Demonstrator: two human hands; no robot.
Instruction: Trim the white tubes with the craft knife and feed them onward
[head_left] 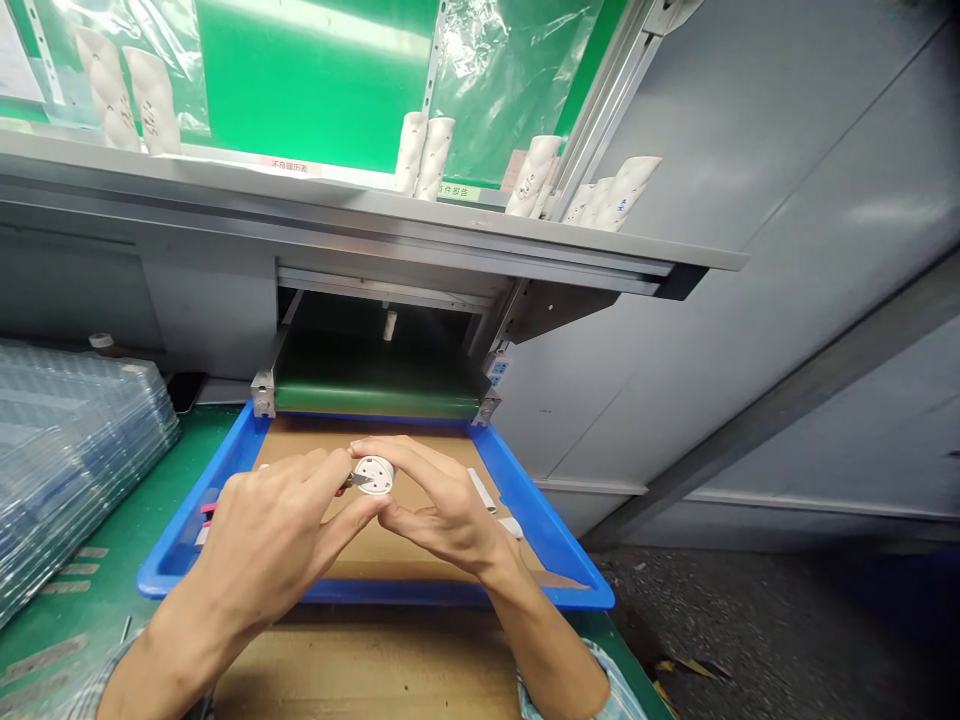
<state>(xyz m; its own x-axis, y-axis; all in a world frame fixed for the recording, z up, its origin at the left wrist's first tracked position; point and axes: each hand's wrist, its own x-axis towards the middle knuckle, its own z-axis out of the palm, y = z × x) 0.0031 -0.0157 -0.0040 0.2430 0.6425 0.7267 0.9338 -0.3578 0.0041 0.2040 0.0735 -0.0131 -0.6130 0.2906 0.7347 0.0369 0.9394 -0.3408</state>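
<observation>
Over a blue plastic tray lined with brown cardboard, my two hands meet in front of me. My right hand pinches a round white plastic part between fingers and thumb. My left hand grips a small metal blade, and its tip touches the part's edge. The blade's handle is hidden by my fingers. A white strip and a small white piece lie on the cardboard to the right of my hands.
Stacked clear plastic trays stand on the green bench mat at left. A green conveyor belt ends at the tray's far rim. White cylindrical parts stand on a metal shelf above. A grey cabinet wall rises at right.
</observation>
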